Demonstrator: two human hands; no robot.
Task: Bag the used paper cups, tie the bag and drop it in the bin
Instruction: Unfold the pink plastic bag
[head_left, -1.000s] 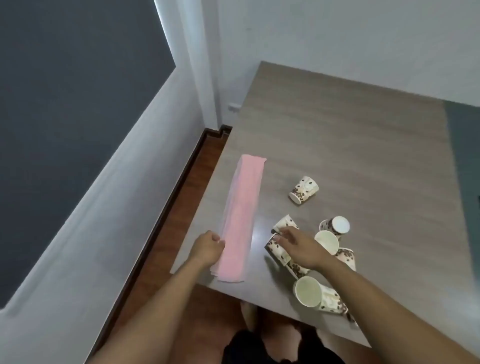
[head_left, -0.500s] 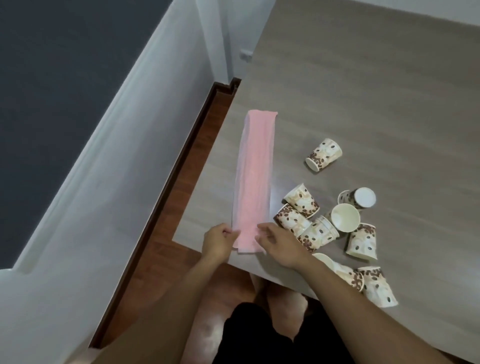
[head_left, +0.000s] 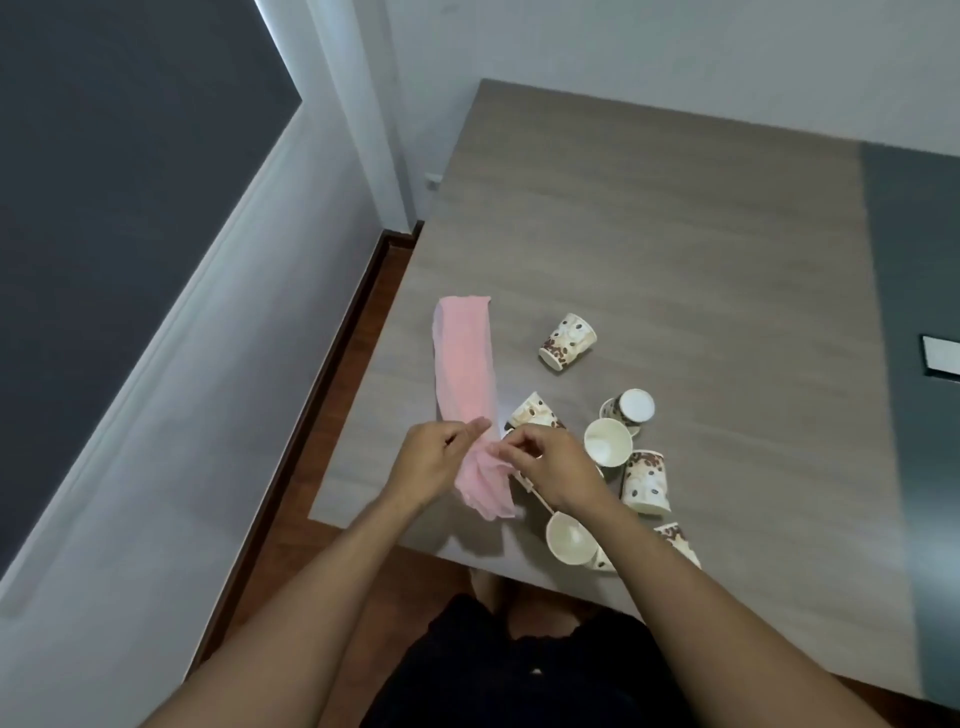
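A long folded pink plastic bag (head_left: 465, 358) lies on the grey-brown table (head_left: 675, 234) near its left edge. Its near end is lifted and crumpled between my hands. My left hand (head_left: 434, 462) pinches that end from the left, and my right hand (head_left: 550, 465) pinches it from the right. Several paper cups with a coffee-bean print lie scattered to the right: one apart (head_left: 567, 340), one behind my right hand (head_left: 532, 413), one with its mouth up (head_left: 608, 441), others near the table's front edge (head_left: 569, 538).
The table's left edge runs beside a strip of wooden floor (head_left: 332, 415) and a white wall (head_left: 182, 389). A dark panel with a small white object (head_left: 940, 356) lies at the table's far right. No bin is in view.
Both hands have lifted the near end of the pink bag off the table and bunched it. A second ago my right hand was over the cups.
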